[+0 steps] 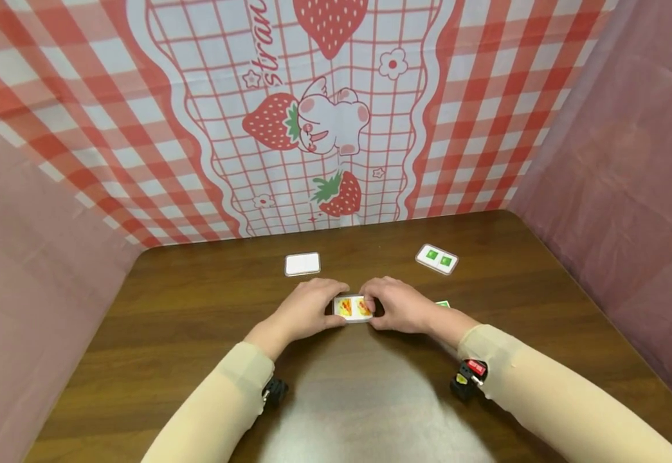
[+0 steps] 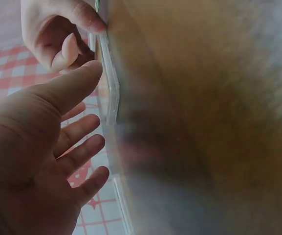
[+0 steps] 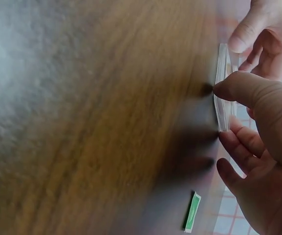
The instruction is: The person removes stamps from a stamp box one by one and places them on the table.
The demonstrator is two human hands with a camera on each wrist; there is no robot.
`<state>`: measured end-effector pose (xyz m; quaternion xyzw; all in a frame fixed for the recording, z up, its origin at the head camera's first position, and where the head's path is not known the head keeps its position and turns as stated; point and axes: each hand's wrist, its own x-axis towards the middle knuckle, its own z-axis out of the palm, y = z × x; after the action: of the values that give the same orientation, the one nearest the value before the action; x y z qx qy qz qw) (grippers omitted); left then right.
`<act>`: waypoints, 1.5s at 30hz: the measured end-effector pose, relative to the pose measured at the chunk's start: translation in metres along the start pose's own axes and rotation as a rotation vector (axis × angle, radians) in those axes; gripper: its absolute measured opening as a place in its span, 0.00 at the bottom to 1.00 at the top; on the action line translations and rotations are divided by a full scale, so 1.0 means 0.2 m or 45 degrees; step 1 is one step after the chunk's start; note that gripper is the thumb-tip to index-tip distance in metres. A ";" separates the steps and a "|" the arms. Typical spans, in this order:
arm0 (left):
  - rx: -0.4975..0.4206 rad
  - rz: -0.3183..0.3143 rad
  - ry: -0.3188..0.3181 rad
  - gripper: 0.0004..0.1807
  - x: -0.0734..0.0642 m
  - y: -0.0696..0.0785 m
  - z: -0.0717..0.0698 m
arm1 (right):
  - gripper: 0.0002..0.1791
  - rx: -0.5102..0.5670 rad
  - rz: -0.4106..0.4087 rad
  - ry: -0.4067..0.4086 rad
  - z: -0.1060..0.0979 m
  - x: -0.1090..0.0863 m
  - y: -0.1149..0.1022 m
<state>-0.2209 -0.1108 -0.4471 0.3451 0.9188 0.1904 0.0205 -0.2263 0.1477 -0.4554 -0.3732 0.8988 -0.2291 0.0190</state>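
Note:
Between the two hands is a small clear-edged picture card (image 1: 354, 308), its white face printed with two yellow-orange food pictures. Its edge looks layered in the wrist views. My left hand (image 1: 308, 307) holds the left end, thumb along the front edge and index finger at the back; the other fingers fan out loosely in the left wrist view. At the right end my right hand (image 1: 399, 305) grips the card, its index finger bent onto the face and its thumb at the front corner. The fingertips hide part of the right-hand picture.
A blank white card (image 1: 302, 263) lies behind the left hand. Farther back on the right is a card with two green squares (image 1: 436, 259). Another green-marked card (image 1: 442, 303) is partly covered by the right wrist. A checked strawberry cloth (image 1: 336, 128) hangs behind the wooden table (image 1: 185, 360).

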 end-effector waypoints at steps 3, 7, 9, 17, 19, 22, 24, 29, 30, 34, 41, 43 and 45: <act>-0.011 0.003 -0.026 0.34 -0.01 0.01 0.02 | 0.21 0.006 -0.016 -0.006 0.00 -0.01 -0.01; -0.005 -0.006 -0.036 0.34 -0.03 0.02 0.04 | 0.20 0.007 -0.022 -0.016 0.00 -0.03 -0.02; 0.002 -0.006 -0.032 0.34 -0.04 0.02 0.05 | 0.20 0.008 -0.027 -0.016 0.00 -0.04 -0.02; 0.003 0.019 -0.014 0.31 -0.06 0.05 0.07 | 0.21 0.018 -0.049 -0.001 0.01 -0.07 -0.03; 0.012 0.030 -0.011 0.30 -0.06 0.05 0.07 | 0.21 0.015 -0.041 0.002 0.02 -0.08 -0.03; 0.029 0.049 -0.001 0.29 -0.07 0.06 0.07 | 0.23 -0.006 -0.013 0.017 0.02 -0.09 -0.03; 0.038 0.058 0.006 0.29 -0.07 0.06 0.07 | 0.25 -0.025 0.003 0.030 0.02 -0.10 -0.03; 0.068 0.102 0.023 0.26 -0.07 0.05 0.08 | 0.25 -0.032 0.023 0.048 0.02 -0.10 -0.02; 0.078 0.117 0.029 0.24 -0.07 0.05 0.08 | 0.25 -0.029 0.026 0.050 0.02 -0.10 -0.02; 0.122 0.182 0.056 0.17 -0.06 0.05 0.07 | 0.24 -0.019 0.026 0.055 0.03 -0.10 -0.02; 0.167 0.261 0.060 0.26 -0.06 0.03 0.07 | 0.23 -0.001 0.013 0.011 0.05 -0.09 -0.03; 0.164 0.267 0.059 0.26 -0.06 0.03 0.07 | 0.24 -0.001 0.022 0.004 0.05 -0.09 -0.03; 0.159 0.271 0.056 0.25 -0.05 0.03 0.07 | 0.24 -0.005 0.023 0.004 0.04 -0.09 -0.03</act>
<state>-0.2063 -0.1084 -0.4586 0.4371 0.8873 0.1416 -0.0413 -0.2079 0.1523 -0.4624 -0.3649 0.9026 -0.2277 0.0190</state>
